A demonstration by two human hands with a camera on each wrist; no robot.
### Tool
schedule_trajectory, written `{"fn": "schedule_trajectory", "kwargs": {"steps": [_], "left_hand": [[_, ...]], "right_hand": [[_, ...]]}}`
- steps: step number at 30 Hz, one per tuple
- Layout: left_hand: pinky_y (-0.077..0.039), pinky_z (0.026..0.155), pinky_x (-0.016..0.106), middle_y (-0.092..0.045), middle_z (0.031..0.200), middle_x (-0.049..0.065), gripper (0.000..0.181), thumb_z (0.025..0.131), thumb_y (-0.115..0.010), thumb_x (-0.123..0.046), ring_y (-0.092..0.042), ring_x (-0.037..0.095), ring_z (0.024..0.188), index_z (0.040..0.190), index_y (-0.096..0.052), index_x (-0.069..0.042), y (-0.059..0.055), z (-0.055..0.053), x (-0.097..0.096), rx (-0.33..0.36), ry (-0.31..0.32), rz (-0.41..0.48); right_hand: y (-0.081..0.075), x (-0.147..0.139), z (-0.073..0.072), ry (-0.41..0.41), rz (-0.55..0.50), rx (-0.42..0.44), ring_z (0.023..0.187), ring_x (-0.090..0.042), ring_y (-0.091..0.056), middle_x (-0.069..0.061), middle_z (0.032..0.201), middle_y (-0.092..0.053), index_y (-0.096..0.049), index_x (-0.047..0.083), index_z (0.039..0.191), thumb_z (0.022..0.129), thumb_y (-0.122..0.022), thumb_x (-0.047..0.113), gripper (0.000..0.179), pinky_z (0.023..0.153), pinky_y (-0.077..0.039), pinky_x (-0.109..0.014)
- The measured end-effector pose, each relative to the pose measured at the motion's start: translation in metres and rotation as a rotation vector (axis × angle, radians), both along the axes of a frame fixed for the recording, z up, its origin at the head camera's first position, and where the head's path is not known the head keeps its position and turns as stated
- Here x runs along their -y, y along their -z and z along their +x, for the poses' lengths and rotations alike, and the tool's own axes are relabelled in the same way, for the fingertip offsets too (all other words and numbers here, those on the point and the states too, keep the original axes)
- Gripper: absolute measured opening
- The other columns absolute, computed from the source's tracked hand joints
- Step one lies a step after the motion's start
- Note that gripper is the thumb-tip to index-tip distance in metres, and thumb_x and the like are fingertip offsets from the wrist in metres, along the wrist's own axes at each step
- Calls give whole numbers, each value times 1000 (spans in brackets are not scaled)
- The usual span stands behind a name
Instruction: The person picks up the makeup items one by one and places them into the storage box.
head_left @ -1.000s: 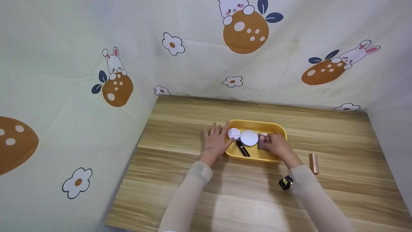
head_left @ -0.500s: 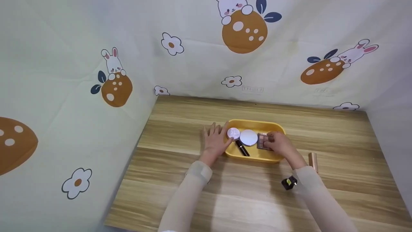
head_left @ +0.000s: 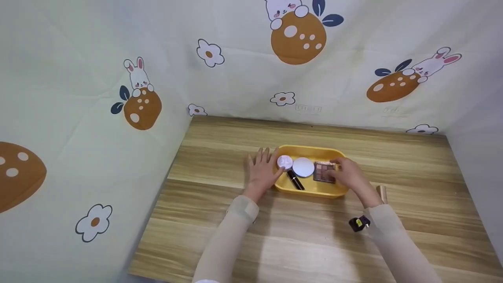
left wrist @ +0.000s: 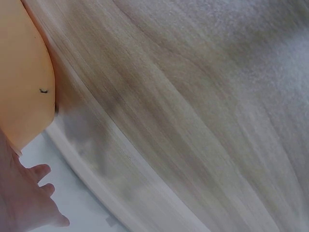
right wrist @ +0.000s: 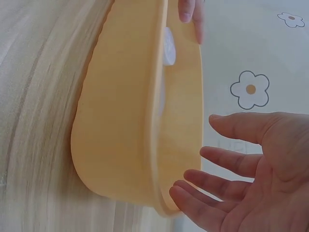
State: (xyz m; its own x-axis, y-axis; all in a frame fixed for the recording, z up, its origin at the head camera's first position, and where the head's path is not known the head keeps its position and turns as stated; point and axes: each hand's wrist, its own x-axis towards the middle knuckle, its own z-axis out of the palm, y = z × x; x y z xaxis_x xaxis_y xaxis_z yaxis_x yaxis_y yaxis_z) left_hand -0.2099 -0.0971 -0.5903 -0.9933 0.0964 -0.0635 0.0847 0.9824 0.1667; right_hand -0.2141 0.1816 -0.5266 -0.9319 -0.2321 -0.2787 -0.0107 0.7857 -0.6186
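A yellow tray (head_left: 310, 193) stands on the wooden table. My left hand (head_left: 261, 173) rests at its left end with fingers spread, the thumb over the rim. Inside lie a small round pale lidded case (head_left: 285, 162), a larger white round compact (head_left: 303, 168), a black lipstick-like tube (head_left: 295, 180) and an eyeshadow palette (head_left: 322, 169). My right hand (head_left: 350, 173) is over the tray's right end, beside the palette. In the right wrist view, that hand's fingers (right wrist: 227, 162) are extended and apart, holding nothing; the tray wall (right wrist: 116, 121) hides most of the contents.
A rose-gold tube (head_left: 382, 193) lies on the table to the right, partly behind the right sleeve. A small black object with a yellow mark (head_left: 358, 223) is beside that forearm. A patterned cloth wall (head_left: 235, 86) borders the table's back.
My right hand has drawn back to the right from the palette, uncovering more of it. The palette now lies flat in the tray's right part. My left hand has stayed in place.
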Motion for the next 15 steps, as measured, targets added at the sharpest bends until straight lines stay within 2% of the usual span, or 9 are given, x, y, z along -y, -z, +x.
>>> {"fn": "schedule_trajectory", "kwargs": {"steps": [7, 15], "left_hand": [[-13, 121, 66, -21, 167, 7, 71, 99, -38, -62, -16, 31, 156, 160, -16, -33, 2, -1, 0, 2, 1, -1], [-9, 120, 69, -8, 170, 5, 71, 99, -36, -64, -13, 32, 156, 160, -16, -35, 1, 0, 0, -19, 8, -43]], "right_hand": [[-6, -13, 2, -14, -48, -41, 130, -53, -47, -35, 143, -47, -52, -9, 137, 98, -60, 20, 48, 106, -44, -60], [-8, -32, 5, 29, -55, -63, 130, -54, -47, -36, 144, -46, -47, -8, 140, 99, -59, 20, 52, 104, -45, -61]]}}
